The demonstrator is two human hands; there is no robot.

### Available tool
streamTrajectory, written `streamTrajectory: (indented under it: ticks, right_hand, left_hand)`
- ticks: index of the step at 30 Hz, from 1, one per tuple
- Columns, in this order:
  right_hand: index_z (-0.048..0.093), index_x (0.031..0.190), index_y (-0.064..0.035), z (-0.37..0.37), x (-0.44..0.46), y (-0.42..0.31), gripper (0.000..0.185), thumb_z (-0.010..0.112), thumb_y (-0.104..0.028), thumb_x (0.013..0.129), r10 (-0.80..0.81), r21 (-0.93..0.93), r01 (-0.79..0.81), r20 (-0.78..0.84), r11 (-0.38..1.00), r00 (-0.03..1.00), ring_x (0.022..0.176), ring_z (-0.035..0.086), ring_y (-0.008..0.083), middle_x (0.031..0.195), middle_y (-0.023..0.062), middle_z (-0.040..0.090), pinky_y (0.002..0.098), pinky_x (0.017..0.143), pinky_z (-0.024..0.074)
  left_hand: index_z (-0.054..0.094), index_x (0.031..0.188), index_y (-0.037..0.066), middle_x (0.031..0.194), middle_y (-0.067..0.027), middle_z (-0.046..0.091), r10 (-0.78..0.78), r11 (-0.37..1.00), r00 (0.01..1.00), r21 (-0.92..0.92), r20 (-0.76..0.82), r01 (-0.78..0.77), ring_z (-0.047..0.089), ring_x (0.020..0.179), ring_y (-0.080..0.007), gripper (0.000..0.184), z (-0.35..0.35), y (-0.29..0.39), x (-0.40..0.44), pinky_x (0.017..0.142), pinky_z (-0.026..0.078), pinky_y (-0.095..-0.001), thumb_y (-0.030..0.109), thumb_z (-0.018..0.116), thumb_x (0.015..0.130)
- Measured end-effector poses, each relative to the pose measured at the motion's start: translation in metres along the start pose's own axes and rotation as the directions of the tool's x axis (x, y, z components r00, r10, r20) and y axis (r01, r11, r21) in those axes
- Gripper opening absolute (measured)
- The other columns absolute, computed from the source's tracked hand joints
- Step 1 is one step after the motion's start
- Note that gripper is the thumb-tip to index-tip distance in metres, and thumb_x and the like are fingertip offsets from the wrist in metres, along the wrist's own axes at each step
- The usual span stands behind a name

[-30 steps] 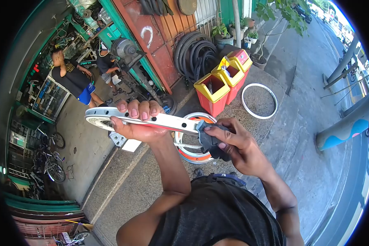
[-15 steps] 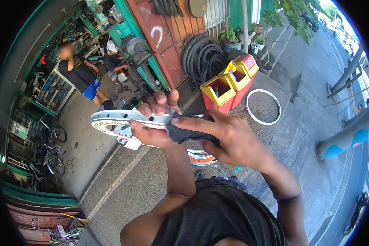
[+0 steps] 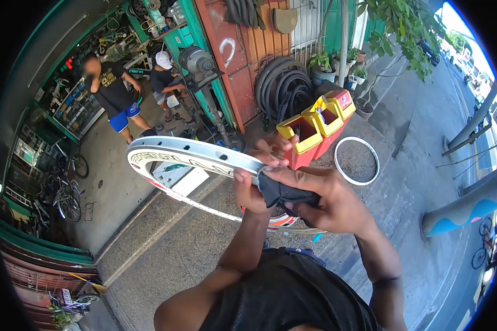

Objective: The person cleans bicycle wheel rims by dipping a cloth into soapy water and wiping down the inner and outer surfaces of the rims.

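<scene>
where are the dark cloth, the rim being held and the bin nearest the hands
dark cloth (image 3: 284, 193): head view, on its folded middle
held rim (image 3: 204, 153): head view, on the outer wall between two holes
nearest bin (image 3: 308, 145): head view, on its yellow top edge

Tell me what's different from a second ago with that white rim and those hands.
The left hand has shifted toward the right hand, now close beside the dark cloth. The white rim has tilted, showing more of its lettered side. Unchanged: the right hand still pinches the cloth against the rim, and another rim still lies on the pavement.
</scene>
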State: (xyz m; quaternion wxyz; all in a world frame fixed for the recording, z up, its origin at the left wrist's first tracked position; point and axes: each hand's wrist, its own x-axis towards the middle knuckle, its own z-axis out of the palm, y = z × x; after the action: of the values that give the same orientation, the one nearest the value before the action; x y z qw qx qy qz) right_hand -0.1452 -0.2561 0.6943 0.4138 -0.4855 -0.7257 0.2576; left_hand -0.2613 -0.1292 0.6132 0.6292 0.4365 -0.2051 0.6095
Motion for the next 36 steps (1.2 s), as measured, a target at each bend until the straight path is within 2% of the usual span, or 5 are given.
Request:
streamTrajectory:
  ticks: [10, 25, 29, 31, 36]
  right_hand:
    - [0.064, 0.144, -0.0171, 0.007, -0.052, 0.013, 0.079, 0.071, 0.014, 0.071, 0.121, -0.097, -0.133, -0.126, 0.986, 0.985, 0.073, 0.073, 0.0299, 0.096, 0.0163, 0.074, 0.0391, 0.065, 0.0547]
    - [0.059, 0.147, -0.011, 0.015, -0.039, 0.027, 0.08, 0.062, 0.016, 0.072, 0.132, -0.077, -0.14, -0.104, 0.987, 0.986, 0.08, 0.073, 0.0258, 0.097, 0.0164, 0.069, 0.0314, 0.07, 0.0538]
    - [0.061, 0.146, -0.0145, 0.023, -0.057, 0.044, 0.08, 0.065, 0.014, 0.071, 0.202, -0.021, -0.21, -0.198, 0.977, 0.959, 0.083, 0.074, 0.0289, 0.103, 0.0172, 0.071, 0.0354, 0.071, 0.0559]
    - [0.062, 0.145, -0.0187, 0.03, -0.077, 0.056, 0.083, 0.066, 0.013, 0.069, 0.216, 0.03, -0.215, -0.224, 0.976, 0.95, 0.082, 0.073, 0.0342, 0.108, 0.0184, 0.072, 0.0407, 0.072, 0.0573]
    - [0.065, 0.142, -0.0137, 0.037, -0.113, 0.091, 0.082, 0.063, 0.014, 0.065, 0.108, -0.024, -0.122, -0.31, 0.992, 0.945, 0.087, 0.074, 0.0368, 0.111, 0.0202, 0.072, 0.0389, 0.075, 0.0591]
  left_hand:
    - [0.068, 0.123, 0.015, 0.092, -0.0009, 0.066, -0.235, 0.962, 0.789, -0.25, -0.567, 0.107, 0.068, 0.08, -0.0144, 0.056, -0.035, 0.032, -0.004, 0.067, 0.062, -0.0352, 0.063, 0.057, 0.098]
    - [0.058, 0.095, 0.006, 0.083, -0.0134, 0.067, -0.322, 0.925, 0.934, -0.261, -0.153, 0.276, 0.07, 0.08, -0.0285, 0.031, -0.006, -0.037, -0.034, 0.077, 0.059, -0.0438, 0.035, 0.067, 0.092]
    - [0.059, 0.125, 0.006, 0.085, -0.0093, 0.068, -0.34, 0.938, 0.837, -0.224, -0.43, 0.266, 0.071, 0.077, -0.0243, 0.052, -0.02, -0.013, 0.001, 0.072, 0.06, -0.0378, 0.051, 0.059, 0.1]
    - [0.062, 0.109, 0.012, 0.078, 0.0011, 0.065, -0.251, 0.965, 0.61, -0.144, -0.752, 0.22, 0.066, 0.069, -0.0112, 0.046, -0.055, 0.014, 0.039, 0.058, 0.056, -0.0266, 0.056, 0.06, 0.1]
    - [0.063, 0.09, 0.014, 0.074, 0.0006, 0.068, -0.266, 0.964, 0.647, -0.203, -0.714, 0.173, 0.07, 0.064, -0.0132, 0.039, -0.069, 0.0, 0.011, 0.052, 0.058, -0.0274, 0.051, 0.074, 0.089]
